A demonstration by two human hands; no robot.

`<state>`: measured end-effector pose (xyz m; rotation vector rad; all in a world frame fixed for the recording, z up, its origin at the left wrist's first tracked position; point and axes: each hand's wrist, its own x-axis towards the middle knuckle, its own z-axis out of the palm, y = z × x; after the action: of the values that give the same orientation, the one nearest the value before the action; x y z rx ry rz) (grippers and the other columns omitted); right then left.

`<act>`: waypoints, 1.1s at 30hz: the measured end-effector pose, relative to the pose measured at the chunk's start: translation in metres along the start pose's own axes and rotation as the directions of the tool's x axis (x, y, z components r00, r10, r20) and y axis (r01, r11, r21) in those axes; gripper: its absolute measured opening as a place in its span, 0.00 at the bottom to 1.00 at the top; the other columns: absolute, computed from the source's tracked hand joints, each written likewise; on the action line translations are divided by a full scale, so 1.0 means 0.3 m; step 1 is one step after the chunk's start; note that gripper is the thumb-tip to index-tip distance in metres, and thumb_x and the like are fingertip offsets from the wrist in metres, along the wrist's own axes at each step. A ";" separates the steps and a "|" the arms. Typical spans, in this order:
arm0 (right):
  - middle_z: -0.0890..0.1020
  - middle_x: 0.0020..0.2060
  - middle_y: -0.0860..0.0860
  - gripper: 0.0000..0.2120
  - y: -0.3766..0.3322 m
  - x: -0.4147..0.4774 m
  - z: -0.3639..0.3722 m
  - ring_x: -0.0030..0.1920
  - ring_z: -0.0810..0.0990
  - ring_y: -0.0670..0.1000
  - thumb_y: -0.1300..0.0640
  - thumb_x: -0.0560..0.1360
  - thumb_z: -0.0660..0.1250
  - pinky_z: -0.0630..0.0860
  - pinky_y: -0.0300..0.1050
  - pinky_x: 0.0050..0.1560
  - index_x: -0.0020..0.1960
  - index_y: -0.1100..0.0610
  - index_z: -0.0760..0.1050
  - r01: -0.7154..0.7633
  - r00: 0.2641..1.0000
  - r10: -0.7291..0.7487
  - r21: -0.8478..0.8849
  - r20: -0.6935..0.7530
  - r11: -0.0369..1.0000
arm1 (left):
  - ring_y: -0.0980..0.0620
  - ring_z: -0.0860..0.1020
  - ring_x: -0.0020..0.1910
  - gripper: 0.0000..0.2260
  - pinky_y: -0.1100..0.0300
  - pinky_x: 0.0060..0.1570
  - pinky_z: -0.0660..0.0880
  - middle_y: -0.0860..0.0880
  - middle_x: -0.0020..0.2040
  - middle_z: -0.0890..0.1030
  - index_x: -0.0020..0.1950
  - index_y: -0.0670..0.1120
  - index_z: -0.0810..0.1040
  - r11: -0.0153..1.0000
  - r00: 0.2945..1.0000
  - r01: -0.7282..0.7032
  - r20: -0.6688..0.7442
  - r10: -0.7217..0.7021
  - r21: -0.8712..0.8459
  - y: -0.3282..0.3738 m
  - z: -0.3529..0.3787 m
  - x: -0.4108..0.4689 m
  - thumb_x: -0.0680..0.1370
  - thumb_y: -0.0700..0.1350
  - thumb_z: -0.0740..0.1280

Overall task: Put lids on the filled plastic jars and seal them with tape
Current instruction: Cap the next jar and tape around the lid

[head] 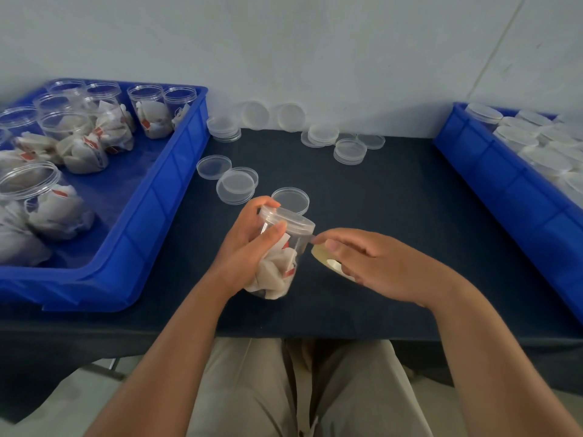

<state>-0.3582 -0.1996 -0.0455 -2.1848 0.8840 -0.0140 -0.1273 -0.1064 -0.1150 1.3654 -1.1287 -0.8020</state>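
Observation:
A clear plastic jar stuffed with white sachets stands tilted near the table's front edge, a translucent lid on its mouth. My left hand grips the jar from the left, thumb on the wall just under the lid. My right hand holds a roll of clear tape close to the jar's right side, its forefinger and thumb pinching the tape end just below the lid's rim. Loose lids lie on the dark table behind the jar.
At the left stands a blue tray holding several open filled jars. A second blue tray at the right carries lidded jars. More lids are scattered along the back by the wall. The table's front edge is just below my wrists.

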 end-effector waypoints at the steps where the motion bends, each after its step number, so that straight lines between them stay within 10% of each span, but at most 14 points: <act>1: 0.72 0.48 0.16 0.17 0.009 0.005 -0.002 0.50 0.71 0.22 0.36 0.85 0.53 0.69 0.33 0.49 0.70 0.31 0.71 -0.003 1.000 0.002 -0.028 -0.011 1.000 | 0.58 0.82 0.56 0.13 0.66 0.50 0.79 0.60 0.57 0.81 0.66 0.58 0.74 1.000 1.000 0.017 0.023 -0.017 -0.017 0.000 -0.008 0.007 0.81 0.53 0.67; 8: 0.76 0.43 0.22 0.19 0.057 0.060 0.029 0.48 0.76 0.28 0.31 0.82 0.55 0.70 0.36 0.45 0.72 0.28 0.67 -0.022 0.994 0.019 -0.031 -0.107 0.999 | 0.39 0.80 0.59 0.21 0.42 0.61 0.78 0.37 0.64 0.78 0.71 0.47 0.71 0.976 0.983 0.101 0.169 -0.068 -0.195 -0.048 -0.015 0.023 0.83 0.58 0.61; 15: 0.74 0.52 0.23 0.24 0.024 0.080 0.075 0.51 0.75 0.28 0.28 0.80 0.54 0.67 0.31 0.50 0.75 0.23 0.59 0.038 0.987 -0.031 0.039 -0.156 0.999 | 0.34 0.78 0.65 0.23 0.35 0.66 0.75 0.37 0.69 0.79 0.79 0.46 0.70 0.940 0.968 0.199 0.207 -0.143 -0.276 -0.074 0.001 0.037 0.86 0.54 0.54; 21: 0.77 0.61 0.28 0.22 0.013 0.053 0.110 0.52 0.77 0.33 0.32 0.82 0.57 0.71 0.35 0.50 0.75 0.30 0.67 0.024 0.952 0.013 0.119 -0.305 0.993 | 0.69 0.81 0.53 0.10 0.74 0.44 0.76 0.72 0.54 0.80 0.63 0.68 0.75 0.978 0.963 -0.018 -0.260 0.073 0.206 -0.006 0.028 -0.006 0.84 0.56 0.62; 25: 0.79 0.60 0.31 0.23 -0.013 0.025 0.148 0.57 0.77 0.38 0.32 0.83 0.57 0.73 0.35 0.51 0.76 0.33 0.68 0.008 0.922 0.011 0.048 -0.388 0.999 | 0.77 0.75 0.55 0.11 0.70 0.45 0.72 0.79 0.56 0.75 0.62 0.82 0.63 0.946 0.974 0.027 -0.220 0.047 0.323 0.044 0.104 -0.074 0.80 0.70 0.54; 28: 0.81 0.60 0.35 0.23 -0.031 0.019 0.166 0.54 0.80 0.40 0.33 0.83 0.56 0.75 0.35 0.47 0.77 0.34 0.66 -0.012 0.917 -0.004 -0.037 -0.398 0.999 | 0.81 0.71 0.54 0.27 0.72 0.45 0.69 0.82 0.54 0.71 0.68 0.74 0.61 0.934 0.960 0.037 -0.271 0.065 0.355 0.068 0.144 -0.087 0.71 0.77 0.61; 33: 0.83 0.44 0.35 0.29 -0.021 0.006 0.120 0.42 0.82 0.40 0.32 0.81 0.60 0.75 0.34 0.37 0.79 0.33 0.57 0.052 0.969 -0.038 0.050 -0.246 0.997 | 0.82 0.72 0.52 0.22 0.67 0.44 0.71 0.83 0.52 0.72 0.65 0.75 0.65 0.941 0.963 0.085 -0.271 0.007 0.327 0.063 0.094 -0.046 0.73 0.75 0.58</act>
<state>-0.3434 -0.1743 -0.0673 -2.1804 0.9572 -0.3338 -0.1612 -0.1008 -0.1022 1.7286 -1.0552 -0.4424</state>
